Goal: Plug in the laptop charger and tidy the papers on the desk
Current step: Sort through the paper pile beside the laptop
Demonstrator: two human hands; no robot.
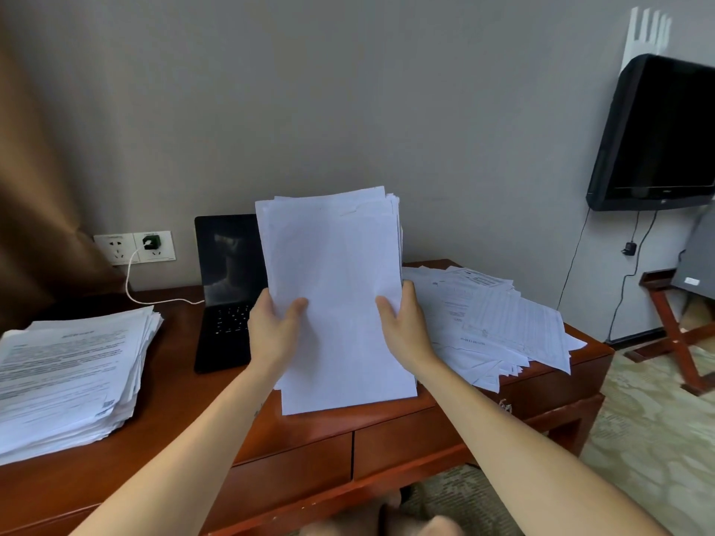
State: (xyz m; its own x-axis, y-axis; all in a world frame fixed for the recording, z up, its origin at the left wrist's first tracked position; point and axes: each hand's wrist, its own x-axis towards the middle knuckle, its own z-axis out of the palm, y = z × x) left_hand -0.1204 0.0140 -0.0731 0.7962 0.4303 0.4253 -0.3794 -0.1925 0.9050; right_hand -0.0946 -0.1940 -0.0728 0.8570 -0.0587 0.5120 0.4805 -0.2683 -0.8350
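Knees (pixel 387 520) at bottom edge, over pale patterned carpet (pixel 657 439). Red-brown wooden desk (pixel 185 400) fills the lower frame, two drawer fronts (pixel 294 481) side by side along its near face.

Left hand (pixel 271 330) and right hand (pixel 406 330) each grip a side edge of one sheaf of white papers (pixel 340 295), thumbs on the front sheet, fingers wrapped behind. Sheaf stands upright, bottom edge on or just above the desk near the front centre, can't tell which. Front sheet looks blank, top edges uneven.

Squared pile of printed sheets (pixel 73 373) lies on the desk's left end, thick, edges slightly fanned. Loose scatter of printed sheets (pixel 503 319) covers the right end, some hanging past the desk edge.

Black laptop (pixel 228 288) open behind the sheaf, left of centre, screen dark, partly hidden by the papers. White cable (pixel 154 301) runs across the desk from the laptop's left side up to a dark charger plug (pixel 151 241) seated in the right half of a white wall socket (pixel 116 247).

Grey wall (pixel 348 90) behind. Brown curtain (pixel 35 187) at far left. Black TV (pixel 657 137) mounted on the wall at right, screen off, cords hanging below. Wooden folding stand (pixel 673 330) on the carpet under it.
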